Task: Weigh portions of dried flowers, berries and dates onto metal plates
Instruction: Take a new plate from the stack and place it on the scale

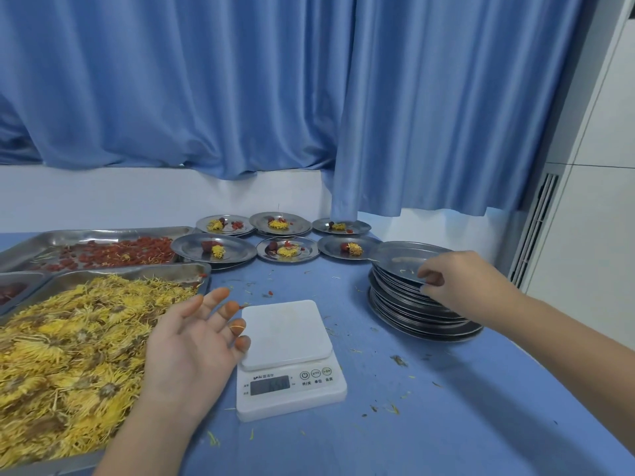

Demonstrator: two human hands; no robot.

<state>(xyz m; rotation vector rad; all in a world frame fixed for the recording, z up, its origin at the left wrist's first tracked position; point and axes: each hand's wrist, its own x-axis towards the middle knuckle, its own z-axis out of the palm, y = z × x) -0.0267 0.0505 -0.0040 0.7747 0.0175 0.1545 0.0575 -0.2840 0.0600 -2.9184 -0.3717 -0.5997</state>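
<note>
We find the right hand point(457, 280) at the right of the table point(446, 424), thumb and fingers pinching the near rim of the top plate point(400, 257). That plate sits tilted on the stack of metal plates point(419, 316). The left hand point(199, 341) hovers palm up with fingers spread and holds nothing; a yellow petal strand clings to one finger. Its little finger overlaps the left edge of the scale point(288, 359); we cannot tell whether they touch. The scale's white platform is bare and its display is too blurred to read.

Left of the scale stands the flower tray point(130, 271), heaped with yellow dried flowers point(68, 338). Beyond it, the berry tray point(103, 233) holds red berries point(137, 250). Dates point(10, 291) lie in a compartment at the far left edge. Six filled plates point(309, 253) stand in two rows at the far side, below a blue curtain point(240, 97). Loose petals are scattered over the table.
</note>
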